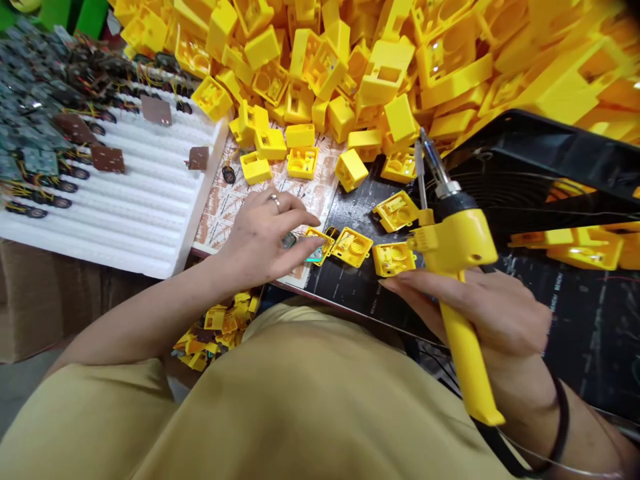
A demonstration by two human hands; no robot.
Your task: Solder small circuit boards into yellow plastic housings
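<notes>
My right hand (pixel 495 313) grips a yellow soldering gun (pixel 463 320), its metal tip pointing up and away from me. The fingertips of that hand are at the near edge of a small open yellow casing (pixel 394 260). My left hand (pixel 273 233), with a ring on one finger, curls its thumb and forefinger over another yellow casing (pixel 327 250), which has a green circuit board (pixel 316 253) in it. Its thumb covers part of this casing. Right beside it lies an open yellow casing (pixel 353 247) with a round perforated grille. One more open casing (pixel 397 211) sits behind these.
A large heap of yellow casings (pixel 300 60) fills the back. On the left, a white ribbed foam tray (pixel 150 200) carries circuit boards (pixel 37 100) with wires and small black round parts. A black plastic frame (pixel 530 147) stands at right. More yellow pieces (pixel 220 330) lie below the table edge.
</notes>
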